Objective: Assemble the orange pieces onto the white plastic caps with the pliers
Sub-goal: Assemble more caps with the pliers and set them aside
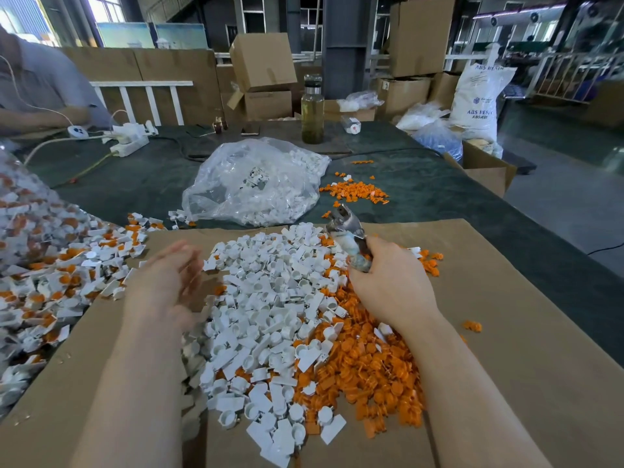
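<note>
1. A heap of small white plastic caps point(270, 298) lay on a sheet of brown cardboard point(506, 332), with loose orange plastic pieces point(371, 373) piled against its right side and partly beneath it.
2. The right hand point(391, 282) gripped the handles of the metal pliers point(347, 234), fingers curled round them; the pliers' head pointed up and away, above the far edge of the heap.
3. The left hand point(165, 282) hovered over the heap's left edge, motion-blurred, fingers loosely extended, holding nothing visible.
4. Assembled white-and-orange parts point(60, 275) were spread to the left of the cardboard.
5. Beyond the heap, a clear plastic bag of white caps point(256, 184) sat on the dark green table cover point(439, 184), beside a smaller scatter of orange pieces point(354, 190).
6. A clear bottle of yellowish liquid point(312, 109) stood farther back.
</note>
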Demonstrator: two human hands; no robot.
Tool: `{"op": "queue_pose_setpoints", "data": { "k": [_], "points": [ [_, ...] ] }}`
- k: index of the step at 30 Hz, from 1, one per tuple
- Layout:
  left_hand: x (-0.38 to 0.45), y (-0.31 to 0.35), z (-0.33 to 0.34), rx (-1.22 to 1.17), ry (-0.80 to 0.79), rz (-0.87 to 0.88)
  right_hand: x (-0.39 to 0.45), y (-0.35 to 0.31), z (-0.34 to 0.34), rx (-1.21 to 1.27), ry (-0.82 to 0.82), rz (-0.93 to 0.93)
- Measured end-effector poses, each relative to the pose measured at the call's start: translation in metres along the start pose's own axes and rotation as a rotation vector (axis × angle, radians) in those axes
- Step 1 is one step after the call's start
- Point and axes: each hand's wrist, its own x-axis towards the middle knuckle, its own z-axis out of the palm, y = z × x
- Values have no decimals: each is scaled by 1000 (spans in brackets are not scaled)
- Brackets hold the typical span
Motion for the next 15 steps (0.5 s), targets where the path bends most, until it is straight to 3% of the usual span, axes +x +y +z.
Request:
{"op": "queue_pose_setpoints", "data": {
  "k": [3, 6, 7, 11, 15],
  "points": [
    [2, -6, 10, 588, 3, 226, 0, 5, 1, -98, -52, 104],
    [7, -19, 11, 1249, -45, 286, -1, 7, 3, -181, -86, 181],
    [9, -21, 13, 1374, -74, 291, -1, 7, 3, -210, -88, 192],
    [4, -27, 20, 1341, -249, 336, -2, 5, 5, -277, -122, 224],
    [0, -29, 24, 1199, -294, 386, -4, 6, 7, -277, -208, 217]
  ]
}}
